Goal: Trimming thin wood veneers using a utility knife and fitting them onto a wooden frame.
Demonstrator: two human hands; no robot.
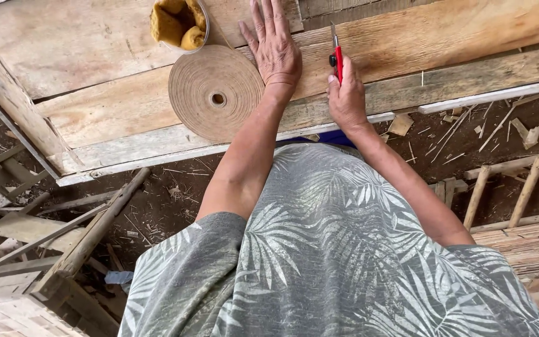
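Veneer roll (216, 92), a flat tan coil with a small hole at its centre, lies on the plank surface (113, 106) just left of the left hand (276, 47) and touches that wrist at its edge. Above the roll, up and left of the same hand, a clear tub (180, 24) holds yellow lumps. The left hand rests palm down with its fingers spread flat on the wood, its grip fully open and holding nothing. Just right of it, a short gap apart, the right hand (346, 97) has its grip closed around a red-handled cutter (337, 57), whose blade points away from the body onto the board. Further right of that hand, wood chips (525, 132) lie scattered on the dirt floor.
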